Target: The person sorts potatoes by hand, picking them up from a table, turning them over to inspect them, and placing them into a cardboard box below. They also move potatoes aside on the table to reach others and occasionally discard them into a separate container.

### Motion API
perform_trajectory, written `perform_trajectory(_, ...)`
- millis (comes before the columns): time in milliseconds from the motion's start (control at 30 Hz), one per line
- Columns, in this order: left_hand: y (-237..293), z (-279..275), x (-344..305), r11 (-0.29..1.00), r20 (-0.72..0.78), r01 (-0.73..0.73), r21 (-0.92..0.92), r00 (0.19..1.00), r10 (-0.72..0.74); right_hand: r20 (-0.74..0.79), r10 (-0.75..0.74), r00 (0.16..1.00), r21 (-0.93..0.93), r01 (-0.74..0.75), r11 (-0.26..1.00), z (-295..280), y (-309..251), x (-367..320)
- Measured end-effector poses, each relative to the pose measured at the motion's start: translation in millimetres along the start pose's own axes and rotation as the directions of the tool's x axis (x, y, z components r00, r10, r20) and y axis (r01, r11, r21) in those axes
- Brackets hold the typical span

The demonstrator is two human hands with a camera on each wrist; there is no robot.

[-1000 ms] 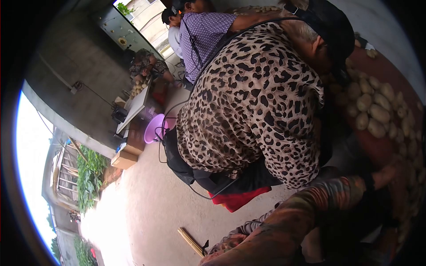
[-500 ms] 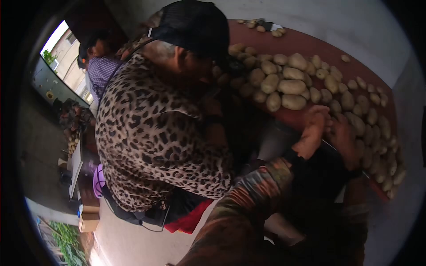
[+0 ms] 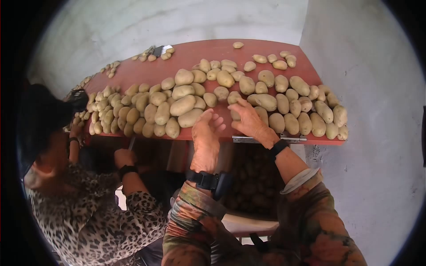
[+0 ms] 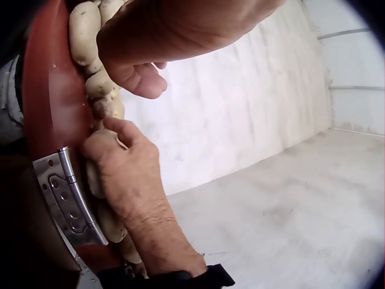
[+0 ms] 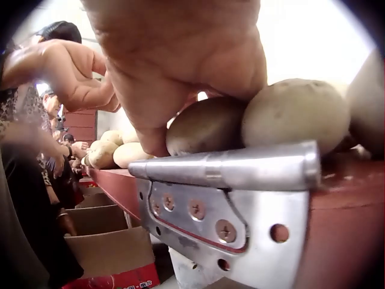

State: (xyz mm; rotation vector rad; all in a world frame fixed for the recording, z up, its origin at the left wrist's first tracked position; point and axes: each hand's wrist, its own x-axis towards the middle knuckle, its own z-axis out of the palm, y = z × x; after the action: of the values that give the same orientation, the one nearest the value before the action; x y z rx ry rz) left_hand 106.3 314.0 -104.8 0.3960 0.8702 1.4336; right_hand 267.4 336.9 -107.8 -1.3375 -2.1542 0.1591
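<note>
My right hand (image 3: 252,122) is at the table's near edge, its thumb and fingers curled round a potato (image 5: 207,126) that sits just above a metal hinge (image 5: 222,198). In the left wrist view, the same hand bends over pale potatoes along the red edge. My left hand (image 3: 206,137) hovers left of it, fingers loosely bent with nothing in them. Beyond both hands, a thick row of potatoes (image 3: 183,106) covers the front of the red table (image 3: 195,48).
A person in a leopard-print top (image 3: 88,213) and dark cap sits close on my left, hands near the table edge. More potatoes lie in a dark container (image 3: 253,186) below the edge. An open cardboard box (image 5: 108,247) stands beneath the table. A grey wall (image 3: 372,111) rises at the right.
My view has swung right, from the neighbour and the room to the table in front of me. My hands, earlier close together, now stand slightly apart at the table edge.
</note>
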Motion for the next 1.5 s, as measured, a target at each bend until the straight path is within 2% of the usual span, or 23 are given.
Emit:
perform_trajectory(67,-7,-1,2,1.0,0.015,0.012,0.013,1.0,-0.012,-0.144,0.107,0.984,0.318,-0.057,0.947,-10,-2,6)
perform_trajectory(100,-10,0,1,0.998,0.005,0.061,0.017,0.998,-0.061,-0.058,0.298,0.953,0.447,-0.242,0.861,-11,0,10)
perform_trajectory(133,-13,2,1,0.994,-0.006,0.109,0.019,0.994,-0.109,-0.058,0.299,0.952,0.445,-0.243,0.862,-9,7,12)
perform_trajectory(200,-18,7,-2,0.989,0.001,0.149,0.015,0.989,-0.149,0.107,0.389,0.915,0.788,-0.317,0.529,-3,18,13)
perform_trajectory(233,-19,10,-4,0.982,0.008,0.186,0.013,0.982,-0.186,0.087,0.36,0.929,0.856,-0.255,0.45,-1,19,13)
perform_trajectory(333,-16,20,-11,0.973,0.104,0.227,0.041,0.967,-0.231,0.034,0.314,0.949,0.89,-0.172,0.422,-1,1,10)
perform_trajectory(400,-18,20,-9,0.979,0.109,0.203,0.023,0.973,-0.205,0.111,0.308,0.945,0.902,-0.226,0.368,7,-6,7)
perform_trajectory(467,-23,19,-3,0.983,0.051,0.178,-0.042,0.983,-0.176,0.06,0.234,0.971,0.743,-0.199,0.639,8,-28,-2)
perform_trajectory(500,-30,10,10,0.987,0.086,0.15,-0.051,0.986,-0.146,0.042,0.181,0.983,0.729,-0.154,0.667,3,-39,-5)
perform_trajectory(567,-35,-1,18,0.986,0.135,0.113,-0.124,0.986,-0.096,0.042,0.101,0.994,0.733,-0.1,0.673,-11,-53,-9)
perform_trajectory(700,-27,13,3,0.997,0.069,0.023,-0.079,0.997,-0.018,-0.04,0.201,0.979,0.696,-0.117,0.708,-15,-35,-9)
perform_trajectory(767,-24,2,5,0.981,0.358,0.191,0.022,0.915,-0.186,-0.02,0.288,0.957,0.721,-0.185,0.667,-30,-32,-17)
perform_trajectory(800,-27,13,-19,0.992,0.422,0.103,-0.075,0.904,-0.062,-0.045,0.317,0.947,0.636,-0.218,0.74,-24,-18,-18)
perform_trajectory(833,-30,9,-31,0.995,0.402,-0.078,-0.06,0.91,0.096,-0.135,0.233,0.963,0.487,-0.14,0.862,-8,5,-16)
perform_trajectory(867,-36,6,-34,0.995,0.418,0.006,-0.103,0.908,0.038,-0.126,0.223,0.967,0.461,-0.142,0.876,-22,-5,-22)
perform_trajectory(900,-32,8,-44,0.996,0.456,-0.009,-0.092,0.889,0.05,-0.254,0.054,0.966,0.007,-0.054,0.999,-13,19,-26)
perform_trajectory(967,-53,3,-11,0.999,0.351,0.035,-0.039,0.936,-0.019,-0.274,-0.01,0.962,-0.259,-0.064,0.964,-16,18,-36)
perform_trajectory(1033,-45,16,-18,0.994,0.313,0.109,0.011,0.944,-0.107,-0.201,0.031,0.979,-0.371,-0.106,0.923,-28,12,-38)
perform_trajectory(1100,-34,19,-28,0.987,0.34,0.153,0.053,0.926,-0.162,-0.15,0.047,0.988,-0.389,-0.103,0.915,-30,11,-38)
perform_trajectory(1200,-48,18,-21,0.998,0.396,0.06,0.011,0.916,-0.06,-0.077,0.076,0.994,-0.43,-0.102,0.897,-30,9,-35)
perform_trajectory(1267,-43,16,-28,0.994,0.376,0.1,0.042,0.92,-0.109,-0.042,0.092,0.995,-0.442,-0.101,0.891,-23,13,-37)
perform_trajectory(1400,-35,20,-29,0.957,0.324,0.082,0.277,0.93,-0.174,-0.031,0.108,0.994,-0.449,-0.11,0.887,-18,22,-37)
perform_trajectory(1500,-44,17,-22,0.896,0.358,-0.027,0.444,0.922,-0.15,-0.048,-0.029,0.998,-0.435,0.005,0.9,-14,27,-41)
